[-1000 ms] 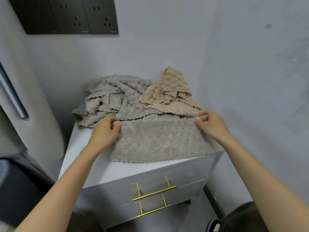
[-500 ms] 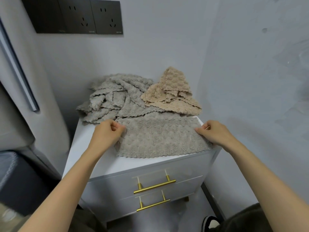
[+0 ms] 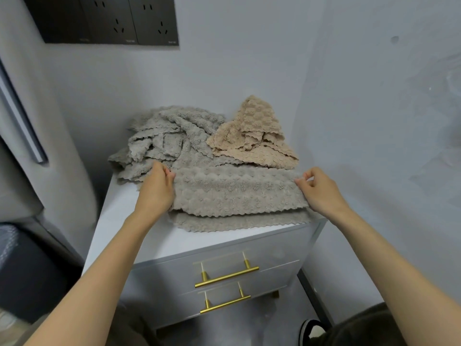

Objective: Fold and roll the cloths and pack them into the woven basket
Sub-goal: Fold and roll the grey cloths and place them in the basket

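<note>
From the head camera: a grey cloth [image 3: 237,193] lies along the front edge of the white surface [image 3: 119,221], doubled over once, its upper layer stopping short of the lower hem. The left hand [image 3: 156,193] pinches its left end with curled fingers [image 3: 169,174]; the right hand [image 3: 321,191] pinches the right end. Behind, towards the back edge, a heap of grey cloths [image 3: 172,136] and a tan cloth [image 3: 254,136] lie crumpled. No basket is in view. The task looks barely begun: one fold made, with rolling and packing left.
</note>
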Available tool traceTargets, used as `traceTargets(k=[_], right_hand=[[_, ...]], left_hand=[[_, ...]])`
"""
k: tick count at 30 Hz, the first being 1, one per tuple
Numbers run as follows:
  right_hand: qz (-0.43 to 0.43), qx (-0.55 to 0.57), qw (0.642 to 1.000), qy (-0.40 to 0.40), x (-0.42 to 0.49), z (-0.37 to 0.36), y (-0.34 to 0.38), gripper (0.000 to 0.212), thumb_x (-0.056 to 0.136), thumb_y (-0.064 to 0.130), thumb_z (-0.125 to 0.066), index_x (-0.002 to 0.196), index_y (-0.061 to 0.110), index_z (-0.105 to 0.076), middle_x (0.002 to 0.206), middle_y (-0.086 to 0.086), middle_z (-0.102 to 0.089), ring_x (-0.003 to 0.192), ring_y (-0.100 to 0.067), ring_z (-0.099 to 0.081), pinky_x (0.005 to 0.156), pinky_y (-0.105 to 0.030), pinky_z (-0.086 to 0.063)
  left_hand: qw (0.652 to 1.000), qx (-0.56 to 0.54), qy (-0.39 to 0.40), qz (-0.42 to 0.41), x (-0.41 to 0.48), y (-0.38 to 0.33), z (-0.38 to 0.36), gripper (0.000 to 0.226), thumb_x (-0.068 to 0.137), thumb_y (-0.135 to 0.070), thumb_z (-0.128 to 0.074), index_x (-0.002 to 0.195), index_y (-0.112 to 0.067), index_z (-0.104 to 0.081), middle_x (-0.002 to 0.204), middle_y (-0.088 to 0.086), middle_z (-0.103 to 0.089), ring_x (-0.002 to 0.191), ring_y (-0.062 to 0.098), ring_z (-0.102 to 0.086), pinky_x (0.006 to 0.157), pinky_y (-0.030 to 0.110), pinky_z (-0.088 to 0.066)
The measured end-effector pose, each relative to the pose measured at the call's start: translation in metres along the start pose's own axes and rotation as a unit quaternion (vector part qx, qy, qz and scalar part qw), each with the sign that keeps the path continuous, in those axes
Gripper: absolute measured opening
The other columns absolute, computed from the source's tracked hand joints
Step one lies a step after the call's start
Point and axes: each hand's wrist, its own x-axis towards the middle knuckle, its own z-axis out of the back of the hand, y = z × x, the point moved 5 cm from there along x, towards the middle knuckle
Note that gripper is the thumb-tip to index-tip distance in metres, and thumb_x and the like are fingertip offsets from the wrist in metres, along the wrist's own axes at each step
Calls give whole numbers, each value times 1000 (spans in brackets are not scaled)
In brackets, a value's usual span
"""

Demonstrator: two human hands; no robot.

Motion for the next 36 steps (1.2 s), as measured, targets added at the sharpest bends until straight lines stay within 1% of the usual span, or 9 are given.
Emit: traceTargets(k=[4,14,17,20,24,28,30,32,36], right_hand=[[14,-90,996,27,-3,-5,-6,15,98,27,-49,96,12,-48,76,-10,-62,73,-26,-56,64,-34,-40],[14,-181,983,34,-9,-8,-8,17,98,31,-47,99,14,-48,90,-11,-62,82,-30,-57,63,-33,-39],[-1,-207,978,14,-12,-5,-7,27,97,36,-49,99,10,-53,92,-6,-60,87,-30,-58,67,-34,-43],[-31,-203,978,25,-12,-4,-7,40,94,42,-51,75,7,-54,72,-5,-58,72,-26,-58,59,-32,-42],[-58,-170,981,74,-14,-8,-3,55,90,48,-55,51,15,-34,49,1,-39,48,-16,-40,48,-29,-27],[-54,-89,991,89,-14,-11,1,35,93,39,-54,72,14,-43,68,0,-48,66,-18,-46,53,-29,-30],[-52,-24,996,69,-14,-8,1,26,94,34,-54,89,12,-43,77,1,-47,70,-15,-44,54,-27,-29],[-46,24,998,44,-15,-3,2,26,94,31,-57,100,12,-41,81,3,-46,69,-10,-43,55,-26,-30],[-3,-22,1000,18,-20,5,2,28,89,20,-65,105,14,-43,94,0,-50,84,-19,-48,59,-27,-34]], left_hand=[[995,84,28,-44,-8,0,-4,13,102,-15,-36,93,-5,-37,64,7,-47,55,19,-40,47,32,-25],[994,72,76,-21,-15,10,0,14,100,-27,-42,95,-14,-43,60,6,-57,46,18,-52,45,27,-36],[992,101,71,18,-21,15,7,31,98,-43,-41,96,-13,-47,66,4,-63,60,20,-59,55,31,-42],[978,144,132,73,-26,20,8,60,92,-62,-32,64,-11,-47,58,6,-57,57,23,-54,67,33,-46],[977,57,176,110,-34,16,5,62,89,-60,-44,44,-17,-45,37,-5,-44,44,10,-41,52,23,-32],[983,-89,125,105,-31,11,8,42,91,-41,-58,59,-14,-51,53,-2,-50,55,11,-44,56,22,-35],[962,-216,102,129,-30,8,7,31,92,-34,-58,71,-13,-50,66,1,-52,60,13,-49,62,24,-44],[939,-293,95,152,-31,8,7,26,93,-27,-58,76,-12,-45,67,3,-50,50,10,-56,53,22,-52],[964,-188,128,139,-36,15,5,25,91,-14,-62,80,-9,-40,60,7,-48,37,10,-55,42,21,-51]])
